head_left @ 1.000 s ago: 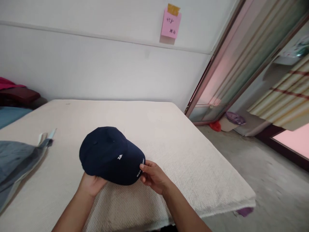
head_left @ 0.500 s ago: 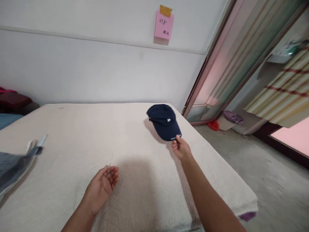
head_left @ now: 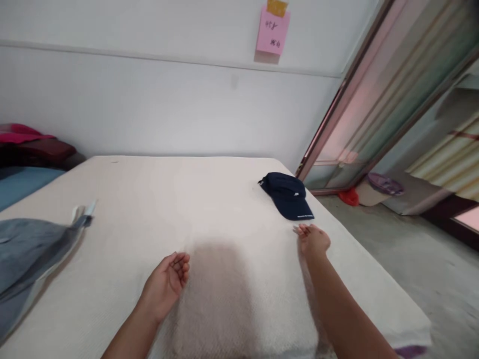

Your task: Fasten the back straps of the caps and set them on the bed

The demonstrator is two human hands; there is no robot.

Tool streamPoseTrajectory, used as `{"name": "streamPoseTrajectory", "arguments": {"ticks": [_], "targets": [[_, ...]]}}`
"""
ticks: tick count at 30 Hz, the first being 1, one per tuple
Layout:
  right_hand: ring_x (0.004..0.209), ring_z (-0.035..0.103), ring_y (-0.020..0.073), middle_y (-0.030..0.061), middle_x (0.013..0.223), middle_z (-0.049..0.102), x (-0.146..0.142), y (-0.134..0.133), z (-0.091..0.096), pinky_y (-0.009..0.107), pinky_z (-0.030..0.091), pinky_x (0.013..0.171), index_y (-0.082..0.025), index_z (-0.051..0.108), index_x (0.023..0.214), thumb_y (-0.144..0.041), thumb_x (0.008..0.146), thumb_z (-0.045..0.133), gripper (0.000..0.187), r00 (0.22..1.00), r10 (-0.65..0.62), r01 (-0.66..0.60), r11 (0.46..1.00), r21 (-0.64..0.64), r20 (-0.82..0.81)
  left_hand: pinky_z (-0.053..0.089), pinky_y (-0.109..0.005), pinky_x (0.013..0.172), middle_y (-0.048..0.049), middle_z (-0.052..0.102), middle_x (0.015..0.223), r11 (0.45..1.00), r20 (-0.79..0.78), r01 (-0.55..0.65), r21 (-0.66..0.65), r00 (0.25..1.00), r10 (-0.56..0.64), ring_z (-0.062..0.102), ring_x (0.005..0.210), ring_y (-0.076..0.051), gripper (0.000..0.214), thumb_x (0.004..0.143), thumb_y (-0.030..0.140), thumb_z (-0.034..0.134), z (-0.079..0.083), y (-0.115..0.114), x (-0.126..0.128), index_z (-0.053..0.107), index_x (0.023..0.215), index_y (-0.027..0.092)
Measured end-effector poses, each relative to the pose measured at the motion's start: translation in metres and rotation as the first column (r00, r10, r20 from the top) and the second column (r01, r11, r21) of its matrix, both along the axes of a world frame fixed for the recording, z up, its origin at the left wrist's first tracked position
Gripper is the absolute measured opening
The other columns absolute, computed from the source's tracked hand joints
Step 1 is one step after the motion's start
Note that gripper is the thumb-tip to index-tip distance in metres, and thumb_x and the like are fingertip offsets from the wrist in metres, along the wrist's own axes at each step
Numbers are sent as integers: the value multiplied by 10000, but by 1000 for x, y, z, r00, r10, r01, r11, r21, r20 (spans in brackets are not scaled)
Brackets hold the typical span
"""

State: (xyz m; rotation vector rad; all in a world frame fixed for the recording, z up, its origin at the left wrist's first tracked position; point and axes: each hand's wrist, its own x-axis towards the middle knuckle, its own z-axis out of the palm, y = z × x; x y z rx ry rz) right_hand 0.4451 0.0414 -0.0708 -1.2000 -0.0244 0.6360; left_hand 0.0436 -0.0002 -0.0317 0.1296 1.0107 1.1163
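Observation:
A navy blue baseball cap [head_left: 287, 194] lies at the right of the cream-covered surface, its brim pointing toward me and to the right. White lettering runs along the brim's edge, and a small white mark is on the front. Just below the brim is my right hand [head_left: 314, 240], apart from the cap, fingers loosely bent and nothing held. My left hand [head_left: 168, 279] hovers near the middle front, palm turned inward, fingers loosely curled and holding nothing.
A cream textured cover [head_left: 179, 199] spreads across the surface. Grey-blue fabric [head_left: 33, 254] with pale straps lies at left; a pink and dark red pile [head_left: 33, 144] sits behind it. A pink note [head_left: 273, 31] is taped to the wall. A bin [head_left: 374, 192] stands on the floor at right.
My right hand has let go of the brim, and the cap now rests on the cover. My left hand's fingers have curled a bit more. The view has turned left.

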Motion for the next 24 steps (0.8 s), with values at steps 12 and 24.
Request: {"name": "streamPoseTrajectory", "arguments": {"ticks": [12, 24], "targets": [[560, 594, 97, 36, 644, 617, -142, -38, 1, 169, 524, 493, -122, 585, 722, -25, 593, 612, 164, 946, 315, -319, 946, -48, -79, 395, -146, 381, 8, 551, 581, 887, 129, -460, 39, 883, 452, 487, 418, -49, 194, 817, 52, 448, 21, -5, -87, 535, 661, 128], [502, 527, 64, 13, 693, 632, -280, -44, 7, 175, 437, 461, -147, 605, 766, -125, 608, 633, 162, 858, 503, -503, 864, -32, 100, 422, -135, 412, 6, 534, 568, 597, -74, -802, 7, 595, 800, 490, 435, -52, 216, 754, -9, 406, 6, -62, -218, 500, 620, 132]]}}
